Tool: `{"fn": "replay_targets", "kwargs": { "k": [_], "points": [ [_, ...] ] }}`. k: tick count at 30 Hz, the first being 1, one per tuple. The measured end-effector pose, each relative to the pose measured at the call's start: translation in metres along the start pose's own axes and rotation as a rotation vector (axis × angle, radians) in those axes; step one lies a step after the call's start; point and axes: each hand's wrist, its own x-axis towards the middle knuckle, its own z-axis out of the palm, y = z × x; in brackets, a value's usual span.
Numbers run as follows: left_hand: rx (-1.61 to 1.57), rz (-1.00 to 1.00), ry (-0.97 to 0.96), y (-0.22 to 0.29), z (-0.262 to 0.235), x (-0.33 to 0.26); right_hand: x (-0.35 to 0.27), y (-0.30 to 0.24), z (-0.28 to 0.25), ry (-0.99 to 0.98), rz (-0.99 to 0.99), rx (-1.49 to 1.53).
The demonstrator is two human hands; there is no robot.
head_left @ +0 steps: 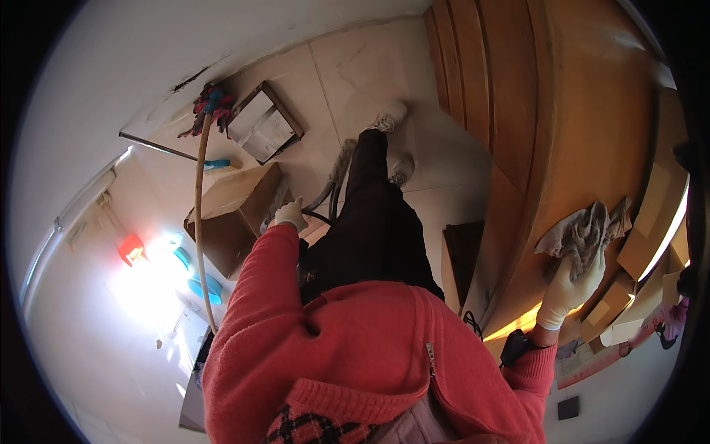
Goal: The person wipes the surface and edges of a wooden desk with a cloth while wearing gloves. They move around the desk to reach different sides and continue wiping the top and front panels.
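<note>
My right hand point(571, 294), in a pale glove, reaches out to the right over a brown wooden desk point(592, 96). It grips a crumpled grey rag point(584, 233) against the desk's top, and the cloth hides most of the fingertips. My left hand point(291, 214), gloved the same way, hangs low at my left side near a cardboard box point(237, 200). One of its fingers sticks out apart from the others, and I see nothing held in it.
Several open cartons point(651, 222) line the desk's far right side. On the floor to the left stand a wooden-handled mop point(200, 177), a brush with blue bristles point(217, 164), a shallow box point(266, 126) and blue basins point(205, 288). A dark hose point(325, 194) lies beside my leg.
</note>
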Motion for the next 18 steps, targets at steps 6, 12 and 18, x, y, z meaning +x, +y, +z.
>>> {"fn": "replay_targets", "kwargs": {
  "k": [6,12,18],
  "points": [
    [-0.052,0.132,-0.016,-0.003,-0.037,0.025,-0.008,0.018,0.008,0.191,-0.089,-0.130],
    [-0.102,0.224,0.056,-0.016,-0.124,0.049,0.001,0.006,0.002,0.076,0.016,-0.042],
    [-0.015,0.115,0.051,-0.008,-0.171,0.043,0.002,0.007,-0.002,0.043,0.069,-0.011]
  ]
}}
